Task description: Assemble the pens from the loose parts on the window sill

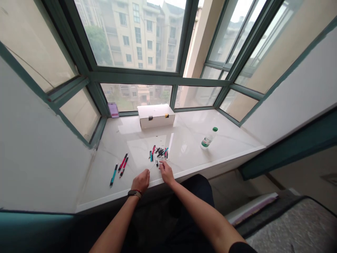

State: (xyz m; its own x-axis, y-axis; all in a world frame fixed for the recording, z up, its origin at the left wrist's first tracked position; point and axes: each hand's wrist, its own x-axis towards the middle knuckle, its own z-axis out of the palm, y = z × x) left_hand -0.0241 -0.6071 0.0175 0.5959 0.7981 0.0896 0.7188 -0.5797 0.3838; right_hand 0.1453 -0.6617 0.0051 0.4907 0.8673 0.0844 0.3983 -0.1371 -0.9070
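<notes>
Fingers of the L hand are curled, pinching a thin pale rod; R hand has its fingers bent just beside a small blk piece, can't tell if gripping. Loose pen parts lie piled on the wht sill, just beyond both hands. 3 pens lie to L, btl w/ grn cap to R, wht box at back nr window.

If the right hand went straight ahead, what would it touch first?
The right hand would probably meet the slim black, red and teal plastic-looking pen parts just ahead, though depth is unclear.
</notes>
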